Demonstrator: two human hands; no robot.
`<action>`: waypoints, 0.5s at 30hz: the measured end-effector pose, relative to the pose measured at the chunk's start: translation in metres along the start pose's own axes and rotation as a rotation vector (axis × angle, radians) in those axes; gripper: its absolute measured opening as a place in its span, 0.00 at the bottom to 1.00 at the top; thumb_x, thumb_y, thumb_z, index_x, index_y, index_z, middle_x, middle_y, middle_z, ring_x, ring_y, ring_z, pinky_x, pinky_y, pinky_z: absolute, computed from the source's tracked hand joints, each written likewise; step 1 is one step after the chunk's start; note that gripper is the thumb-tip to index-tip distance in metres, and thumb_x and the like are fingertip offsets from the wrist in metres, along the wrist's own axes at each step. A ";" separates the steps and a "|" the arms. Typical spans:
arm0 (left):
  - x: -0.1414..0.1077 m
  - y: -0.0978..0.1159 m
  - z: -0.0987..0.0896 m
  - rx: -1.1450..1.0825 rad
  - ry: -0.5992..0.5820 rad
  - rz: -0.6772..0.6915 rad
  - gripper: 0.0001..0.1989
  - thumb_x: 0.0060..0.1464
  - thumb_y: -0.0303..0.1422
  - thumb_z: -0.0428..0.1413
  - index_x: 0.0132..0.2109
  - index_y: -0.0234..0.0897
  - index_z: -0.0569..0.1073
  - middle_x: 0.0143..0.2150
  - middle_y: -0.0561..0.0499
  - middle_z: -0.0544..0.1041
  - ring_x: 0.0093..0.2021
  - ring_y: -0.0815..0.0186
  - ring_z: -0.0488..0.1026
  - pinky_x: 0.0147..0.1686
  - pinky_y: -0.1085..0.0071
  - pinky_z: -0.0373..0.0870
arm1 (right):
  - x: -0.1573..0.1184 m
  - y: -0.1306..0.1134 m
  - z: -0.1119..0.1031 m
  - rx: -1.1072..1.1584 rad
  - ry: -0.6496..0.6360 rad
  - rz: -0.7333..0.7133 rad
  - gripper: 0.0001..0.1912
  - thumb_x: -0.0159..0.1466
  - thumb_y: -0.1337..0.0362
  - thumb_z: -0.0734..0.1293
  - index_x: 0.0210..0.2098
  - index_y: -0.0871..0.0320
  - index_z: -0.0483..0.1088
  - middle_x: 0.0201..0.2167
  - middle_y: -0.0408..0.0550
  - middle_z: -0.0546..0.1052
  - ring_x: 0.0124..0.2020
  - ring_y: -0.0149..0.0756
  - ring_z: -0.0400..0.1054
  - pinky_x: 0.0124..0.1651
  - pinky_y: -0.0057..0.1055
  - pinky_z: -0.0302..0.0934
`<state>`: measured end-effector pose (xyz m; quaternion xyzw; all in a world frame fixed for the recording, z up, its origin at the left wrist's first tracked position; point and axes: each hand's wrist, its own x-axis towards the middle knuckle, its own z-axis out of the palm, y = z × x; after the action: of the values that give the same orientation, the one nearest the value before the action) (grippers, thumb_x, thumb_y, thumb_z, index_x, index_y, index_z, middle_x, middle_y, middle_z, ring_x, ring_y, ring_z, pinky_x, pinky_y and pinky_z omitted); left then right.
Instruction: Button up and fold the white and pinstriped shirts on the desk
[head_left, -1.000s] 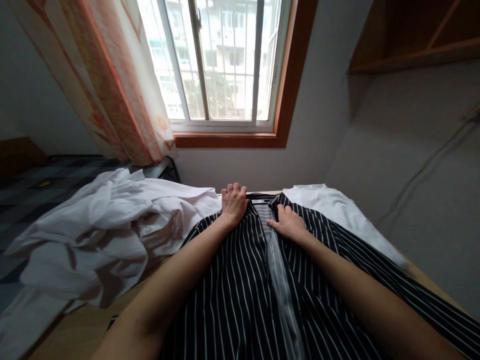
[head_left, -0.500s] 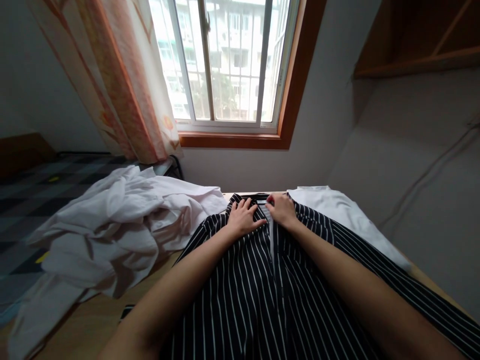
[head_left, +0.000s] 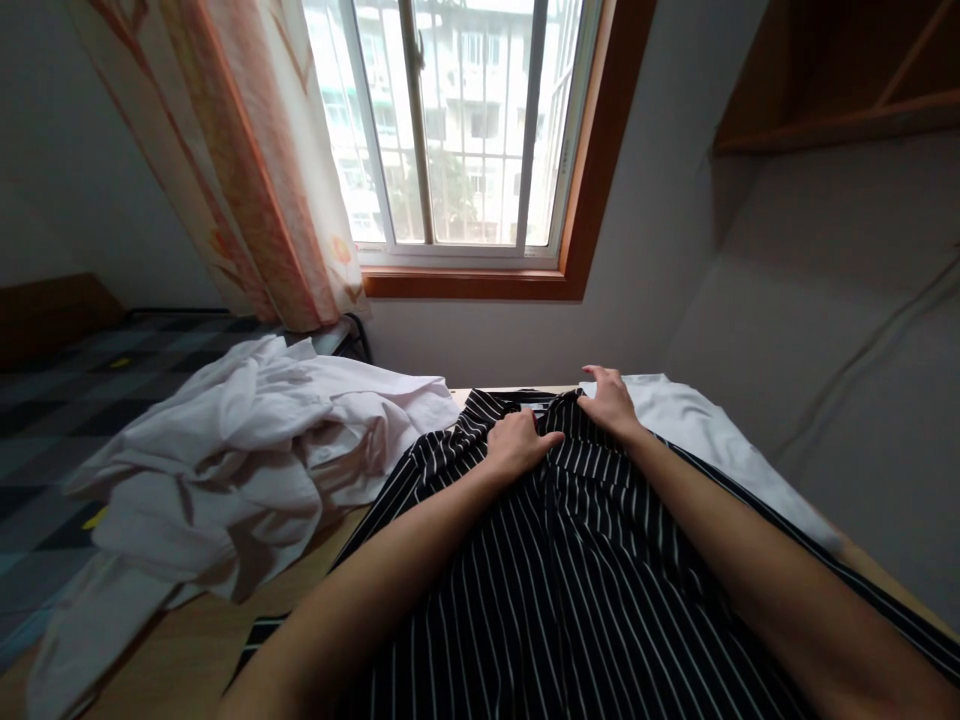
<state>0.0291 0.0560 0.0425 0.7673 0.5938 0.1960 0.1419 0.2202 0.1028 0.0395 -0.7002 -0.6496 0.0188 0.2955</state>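
A black shirt with white stripes (head_left: 517,590) lies front up on the table, its collar toward the window. My left hand (head_left: 516,442) is on the shirt front just below the collar opening, its fingers curled into the cloth and its thumb stretched to the right over the front edge. My right hand (head_left: 610,402) is at the right side of the collar, fingers extended and apart, the thumb side touching the cloth. A pale label shows inside the neck.
A rumpled heap of white cloth (head_left: 217,460) lies to the left, over the wooden table (head_left: 176,660) and beside a checked bed (head_left: 45,400). Folded white cloth (head_left: 694,420) lies at the right. Behind are a window (head_left: 469,150) and a curtain (head_left: 247,170).
My left hand has slid right toward the shirt's middle and its fingers have curled. My right hand has moved right off the opening and spread its fingers. The two front edges now lie together.
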 end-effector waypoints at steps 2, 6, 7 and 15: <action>0.005 0.004 0.007 -0.076 -0.038 -0.053 0.13 0.56 0.41 0.56 0.37 0.36 0.75 0.40 0.42 0.79 0.41 0.55 0.76 0.43 0.61 0.71 | 0.008 -0.001 0.002 -0.078 -0.093 0.023 0.19 0.58 0.67 0.66 0.49 0.55 0.73 0.46 0.53 0.75 0.47 0.44 0.69 0.48 0.35 0.62; 0.014 0.002 0.012 -0.248 -0.083 -0.136 0.11 0.61 0.34 0.50 0.35 0.36 0.75 0.35 0.45 0.80 0.38 0.62 0.77 0.42 0.67 0.71 | 0.016 -0.009 0.005 -0.104 -0.016 0.004 0.19 0.68 0.65 0.55 0.50 0.56 0.73 0.48 0.55 0.75 0.49 0.46 0.67 0.50 0.38 0.59; 0.014 0.002 0.012 -0.239 -0.078 -0.151 0.12 0.61 0.37 0.50 0.36 0.36 0.75 0.35 0.45 0.80 0.39 0.61 0.77 0.42 0.67 0.71 | 0.016 -0.012 0.007 -0.111 0.009 -0.023 0.21 0.69 0.65 0.51 0.54 0.58 0.71 0.50 0.57 0.73 0.50 0.46 0.66 0.51 0.38 0.58; 0.007 0.013 0.016 0.026 -0.042 -0.109 0.34 0.50 0.60 0.51 0.47 0.32 0.73 0.45 0.34 0.78 0.47 0.45 0.75 0.45 0.55 0.70 | -0.006 -0.013 0.047 -0.096 -0.207 -0.256 0.18 0.62 0.61 0.67 0.52 0.54 0.73 0.49 0.52 0.74 0.53 0.43 0.64 0.54 0.35 0.57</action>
<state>0.0494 0.0596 0.0350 0.7396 0.6342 0.1641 0.1547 0.1888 0.1157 0.0044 -0.6195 -0.7606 0.0221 0.1931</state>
